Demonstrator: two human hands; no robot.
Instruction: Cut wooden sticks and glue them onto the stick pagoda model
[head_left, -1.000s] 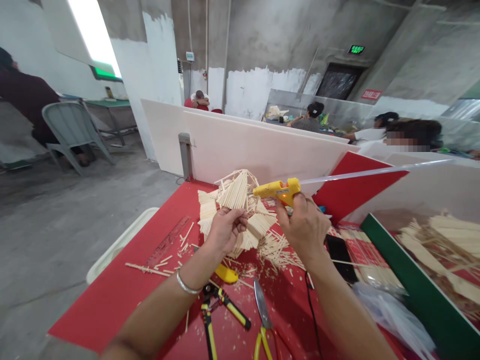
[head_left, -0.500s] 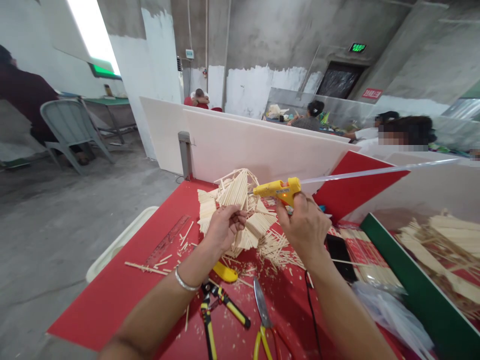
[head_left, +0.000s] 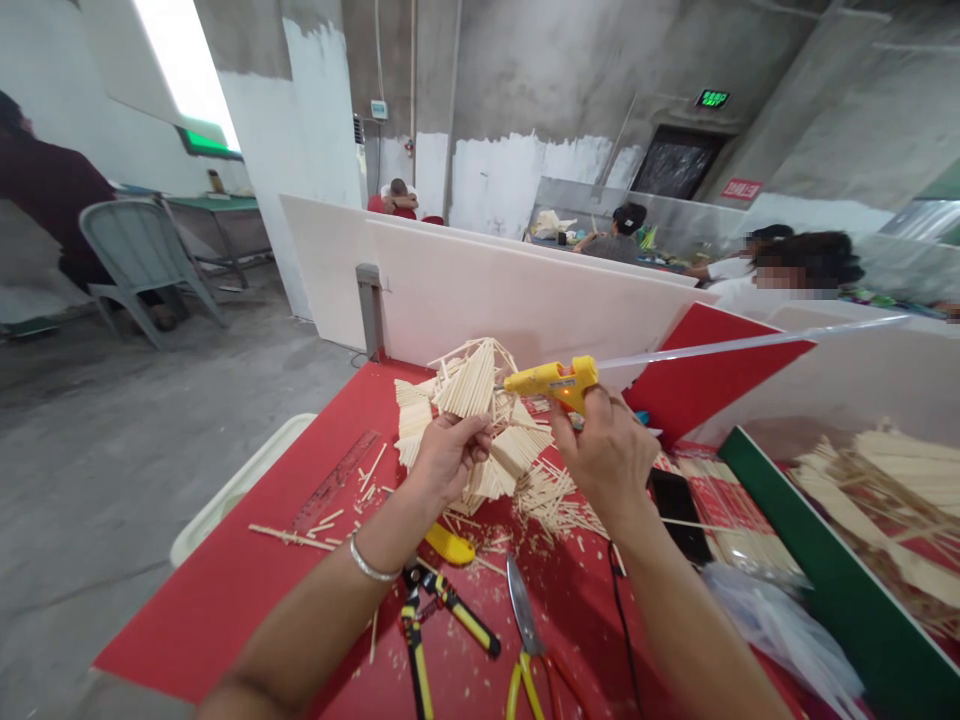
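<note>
My left hand grips a model built of pale wooden sticks, holding it up over the red table. My right hand is closed round a yellow glue gun whose nozzle points left at the model's upper part. A long clear glue stick juts out of the gun's back to the right. A silver bangle sits on my left wrist.
Loose sticks and offcuts, a red ruler, yellow-handled pliers, snips and a yellow knife lie on the table. A black phone and stick bundles lie right. White partitions stand behind; several people sit beyond.
</note>
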